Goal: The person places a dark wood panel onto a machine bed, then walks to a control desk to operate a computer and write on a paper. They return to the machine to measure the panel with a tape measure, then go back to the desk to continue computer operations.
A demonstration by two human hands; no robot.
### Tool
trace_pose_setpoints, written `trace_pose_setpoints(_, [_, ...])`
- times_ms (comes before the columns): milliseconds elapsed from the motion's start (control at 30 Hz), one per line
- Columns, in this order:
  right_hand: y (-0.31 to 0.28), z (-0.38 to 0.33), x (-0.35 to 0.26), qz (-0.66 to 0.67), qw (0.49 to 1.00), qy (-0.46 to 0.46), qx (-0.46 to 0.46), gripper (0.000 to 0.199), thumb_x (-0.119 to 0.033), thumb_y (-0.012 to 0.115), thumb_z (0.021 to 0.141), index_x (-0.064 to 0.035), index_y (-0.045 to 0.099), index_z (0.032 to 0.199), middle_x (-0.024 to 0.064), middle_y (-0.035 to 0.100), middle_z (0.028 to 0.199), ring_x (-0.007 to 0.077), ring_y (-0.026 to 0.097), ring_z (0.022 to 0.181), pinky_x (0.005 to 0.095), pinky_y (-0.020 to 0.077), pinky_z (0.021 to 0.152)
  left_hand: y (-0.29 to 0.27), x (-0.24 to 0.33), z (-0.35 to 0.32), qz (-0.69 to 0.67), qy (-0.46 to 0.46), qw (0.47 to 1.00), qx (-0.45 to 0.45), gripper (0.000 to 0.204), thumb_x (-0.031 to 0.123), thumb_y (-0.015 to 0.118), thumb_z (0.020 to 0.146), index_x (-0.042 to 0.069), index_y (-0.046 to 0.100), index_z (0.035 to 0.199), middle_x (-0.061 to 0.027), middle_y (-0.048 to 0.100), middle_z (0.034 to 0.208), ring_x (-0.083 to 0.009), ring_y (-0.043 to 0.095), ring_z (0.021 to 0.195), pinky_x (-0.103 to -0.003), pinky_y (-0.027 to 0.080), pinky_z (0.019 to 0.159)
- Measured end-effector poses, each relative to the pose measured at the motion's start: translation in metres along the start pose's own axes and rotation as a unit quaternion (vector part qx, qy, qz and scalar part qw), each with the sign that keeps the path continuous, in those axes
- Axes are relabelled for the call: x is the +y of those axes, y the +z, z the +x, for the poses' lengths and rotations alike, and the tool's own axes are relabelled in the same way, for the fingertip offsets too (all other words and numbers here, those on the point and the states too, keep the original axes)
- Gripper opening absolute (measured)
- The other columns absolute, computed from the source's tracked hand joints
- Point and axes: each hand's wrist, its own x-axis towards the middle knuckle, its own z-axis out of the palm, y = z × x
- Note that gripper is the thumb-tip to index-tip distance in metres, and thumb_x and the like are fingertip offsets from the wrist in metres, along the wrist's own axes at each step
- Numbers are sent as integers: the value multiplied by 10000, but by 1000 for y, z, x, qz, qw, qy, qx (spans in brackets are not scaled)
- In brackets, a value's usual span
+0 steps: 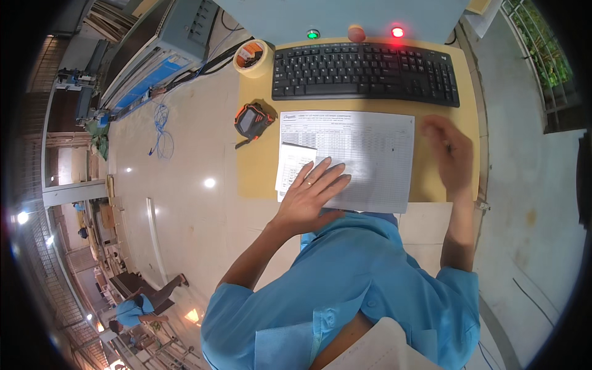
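In the head view, the left hand (311,188) lies palm down, its fingers extended and slightly apart, across the lower left of a printed sheet (370,169). It presses on the paper and grips nothing that shows; a ring sits on one finger. Just left of its fingertips, a small white slip (293,163) rests on the sheet.

The right hand (449,154) is just beyond the sheet's right edge, over the yellow tabletop (256,176). Its fingers are loosely bent and blurred; whether it has hold of anything, or touches the surface, cannot be told.

Beyond both hands, a black keyboard (364,74) spans the far part of the tabletop. Ahead and to the left of the left hand are a black and orange tape measure (252,120) and, farther off, a roll of tape (263,66). Past the keyboard, a green lamp (313,34) and a lit red lamp (398,32) sit on a grey-blue panel (277,15). Well apart, behind and left of the left hand, another person (131,311) wears blue.
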Motion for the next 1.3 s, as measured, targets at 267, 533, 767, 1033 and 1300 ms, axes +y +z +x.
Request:
trace_pose_setpoints(267, [73, -20, 5, -191, 962, -175, -91, 381, -107, 705, 926, -47, 632, 1295, 145, 616, 1368, 337, 594, 1258, 458, 498, 1032, 24, -11, -25, 56, 5, 997, 57, 734, -16, 700, 757, 184, 585, 1454, -9, 536, 1539, -250, 398, 1504, -481, 271, 1271])
trace_pose_setpoints(533, [125, -5, 2, -251, 951, -161, -87, 462, -142, 706, 892, -74, 598, 1336, 149, 597, 1304, 382, 556, 1231, 523, 450, 1055, 28, -15, -31, 11, 36, 993, 114, 605, 41, 717, 792, 163, 628, 1378, -20, 567, 1500, -245, 451, 1462, -485, 309, 1234])
trace_pose_setpoints(767, [135, 12, 5, -330, 914, -157, -177, 323, -102, 704, 845, -47, 608, 1148, 166, 646, 1153, 398, 614, 1099, 509, 501, 927, 35, -18, -30, 54, 42, 990, 127, 669, 54, 677, 805, 204, 589, 1450, 4, 536, 1537, -250, 439, 1474, -484, 298, 1254])
trace_pose_setpoints(1033, [119, 23, -11, -318, 912, -170, -196, 253, -113, 681, 881, -2, 610, 1097, 194, 666, 1099, 426, 635, 1042, 519, 514, 891, 30, -12, -33, 1, 44, 984, 171, 593, 32, 697, 783, 176, 667, 1357, -21, 615, 1438, -284, 505, 1419, -504, 352, 1211])
trace_pose_setpoints(1300, [43, 73, -15, -175, 913, -8, -368, 315, -67, 681, 921, -26, 649, 1231, 77, 689, 931, 201, 633, 883, 345, 482, 822, 30, -11, -29, -19, 39, 984, 174, 580, 43, 727, 800, 142, 648, 1365, -38, 600, 1453, -310, 492, 1422, -510, 343, 1209])
